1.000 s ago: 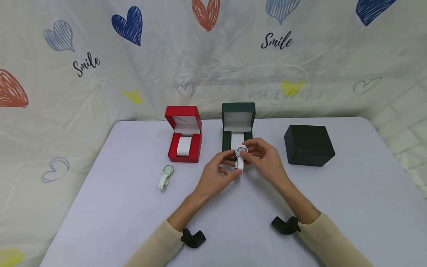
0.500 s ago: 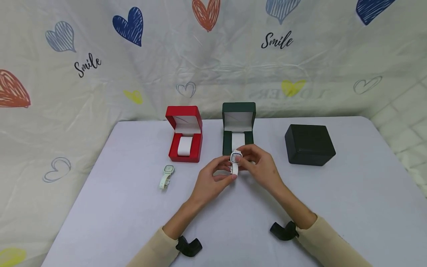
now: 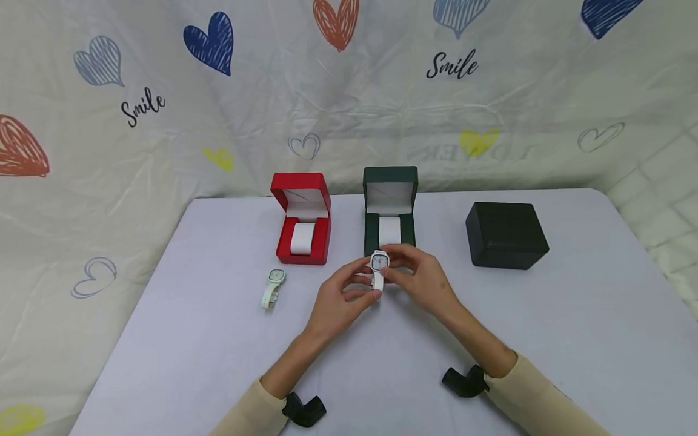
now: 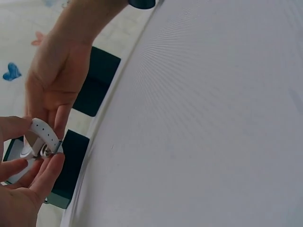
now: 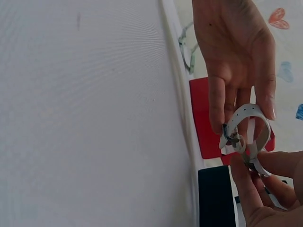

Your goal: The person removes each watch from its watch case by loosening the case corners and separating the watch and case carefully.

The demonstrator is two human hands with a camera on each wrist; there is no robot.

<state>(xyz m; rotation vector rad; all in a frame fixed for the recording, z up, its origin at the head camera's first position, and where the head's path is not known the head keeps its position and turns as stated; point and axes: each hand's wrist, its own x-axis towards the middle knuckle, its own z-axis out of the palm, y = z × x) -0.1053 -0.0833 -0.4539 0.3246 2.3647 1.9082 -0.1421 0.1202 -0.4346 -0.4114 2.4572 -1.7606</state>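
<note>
One green box (image 3: 372,233), near a red box (image 3: 285,242), stands partly behind right hand (image 3: 425,280), which with left hand (image 3: 338,298) grips a watch (image 3: 379,261).

Indoor tabletop setup, room type unclear, white-covered table (image 3: 392,363), heart-printed backdrop (image 3: 360,91), pale brick-patterned surface (image 3: 673,206) alongside

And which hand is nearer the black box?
Right: the right hand is left of the black box; the left hand is farther left, beyond the held watch.

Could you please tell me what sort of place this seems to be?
Probably an indoor, staged tabletop set-up: a white table before a sheet printed with hearts and "Smile", with an open red box and open green box set out on it.
</note>
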